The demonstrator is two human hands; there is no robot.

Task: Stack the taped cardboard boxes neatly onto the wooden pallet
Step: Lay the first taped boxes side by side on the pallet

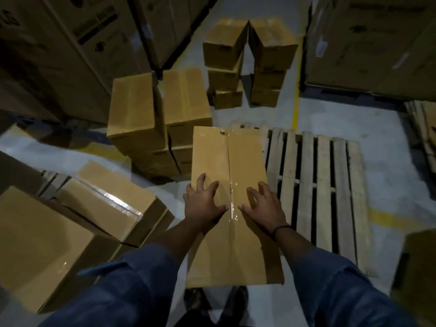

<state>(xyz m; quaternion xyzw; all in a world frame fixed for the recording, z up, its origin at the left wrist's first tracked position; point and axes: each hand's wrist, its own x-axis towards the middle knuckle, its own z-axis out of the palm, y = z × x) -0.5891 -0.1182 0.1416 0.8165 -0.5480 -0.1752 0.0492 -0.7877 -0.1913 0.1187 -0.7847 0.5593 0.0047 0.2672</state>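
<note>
Cardboard, stiff but slick where clear tape runs its seam, the long box lies along the left edge of the wooden pallet under our left hand and right hand, both splayed on top, gripping nothing; we judge its lower side edges the surer hold.

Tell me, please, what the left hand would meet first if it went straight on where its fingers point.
The left hand touches the long brown taped cardboard box; beyond its far edge, likely the tall stack of brown cardboard boxes, though depth is unclear.
</note>
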